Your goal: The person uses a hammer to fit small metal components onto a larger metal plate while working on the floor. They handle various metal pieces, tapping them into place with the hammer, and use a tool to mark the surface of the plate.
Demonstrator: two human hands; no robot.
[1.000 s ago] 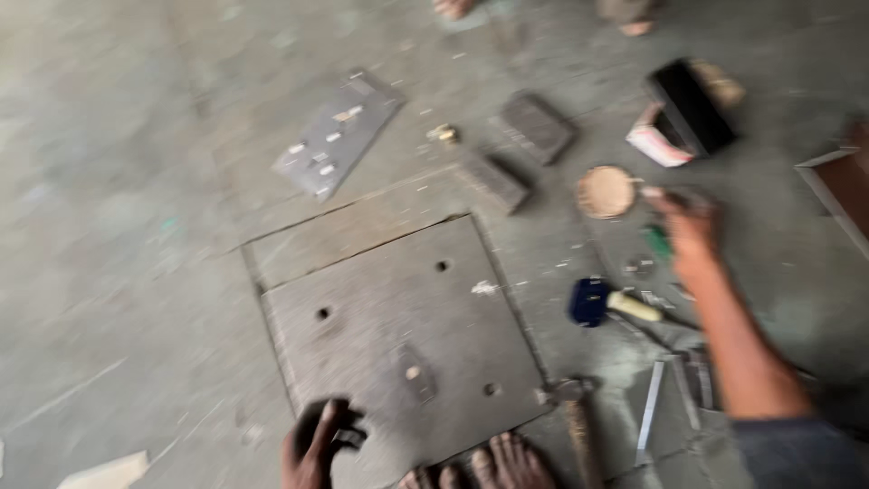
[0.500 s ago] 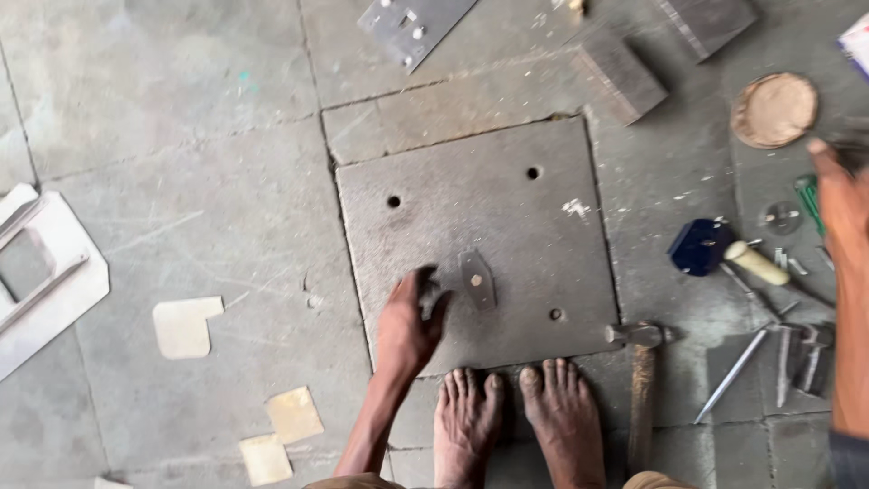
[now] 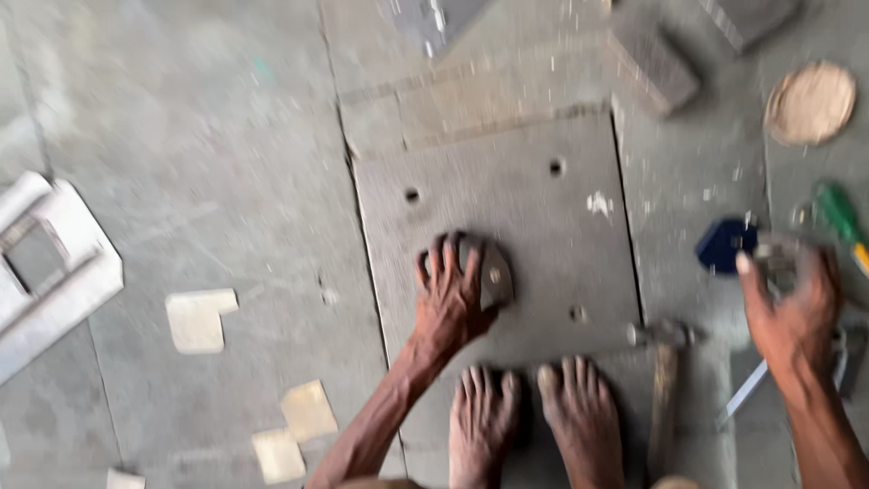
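A square grey metal plate point(image 3: 525, 181) with several small holes lies set into the concrete floor. My left hand point(image 3: 450, 299) presses down on a small rounded metal piece point(image 3: 498, 276) near the plate's front edge, fingers curled over it. My right hand point(image 3: 792, 312) hovers at the right among loose tools, its fingers bent around something small and grey that blur keeps me from making out. My bare feet point(image 3: 534, 417) stand on the plate's near edge.
A hammer point(image 3: 665, 380) lies right of my feet. A blue object point(image 3: 724, 244), a green-handled screwdriver point(image 3: 837, 213) and a round tan disc point(image 3: 808, 102) sit at the right. A grey block point(image 3: 650, 68) lies beyond the plate. A white frame point(image 3: 54, 272) and beige scraps point(image 3: 199, 319) lie left.
My left hand has moved from beside the small metal piece onto it. My right hand has come down from the far right tools toward the blue object. The view has moved closer.
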